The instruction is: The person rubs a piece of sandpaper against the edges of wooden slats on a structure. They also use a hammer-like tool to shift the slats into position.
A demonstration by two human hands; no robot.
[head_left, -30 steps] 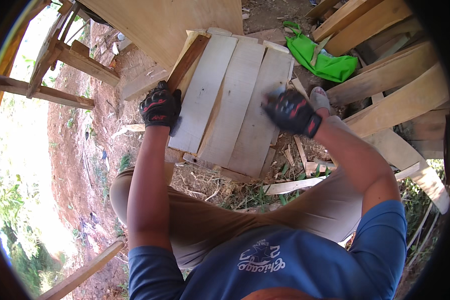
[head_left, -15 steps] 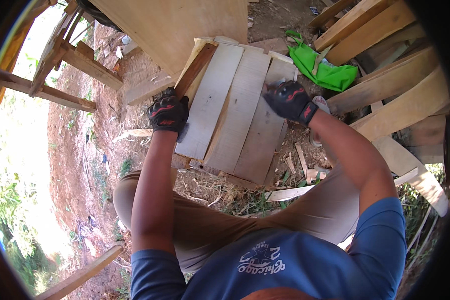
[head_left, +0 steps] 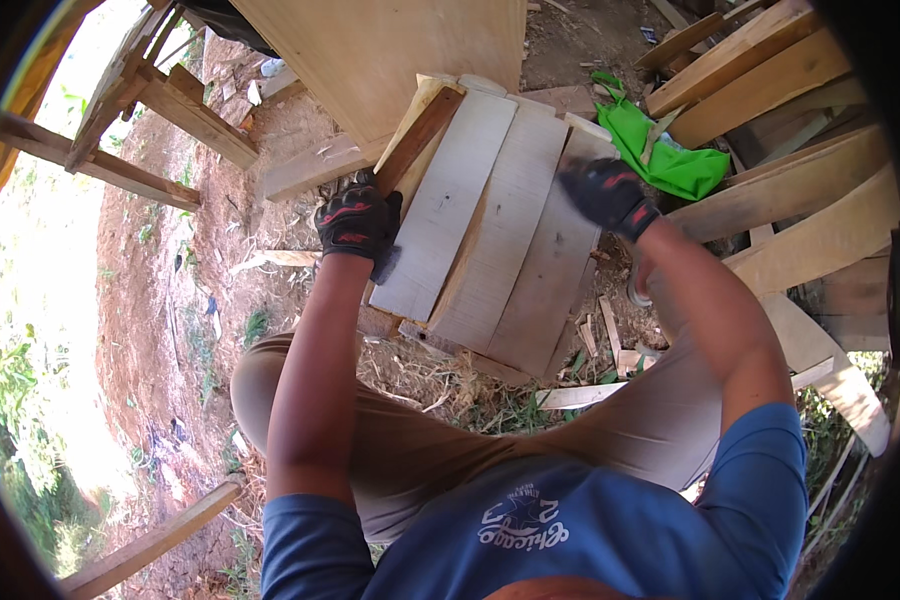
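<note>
A slatted wooden panel point(head_left: 480, 230) of pale boards lies in front of my knees. My left hand point(head_left: 358, 222), in a black glove with red marks, is closed round its left edge, beside a narrow dark-brown wood strip point(head_left: 418, 140). My right hand point(head_left: 607, 195), gloved the same way, is over the upper part of the rightmost board. Its fingers are smeared by motion, so I cannot tell whether anything is in them.
Beyond the panel stands a large plywood sheet point(head_left: 390, 60). A bright green bag point(head_left: 670, 155) lies at the upper right, beside several stacked planks point(head_left: 770, 190). Wood scraps point(head_left: 610, 335) litter the ground near my right knee. A wooden frame point(head_left: 160, 110) stands at the upper left.
The whole scene has shifted slightly right in the picture. My left hand keeps its place on the panel's edge. A small pale patch by my right fingertips no longer shows.
</note>
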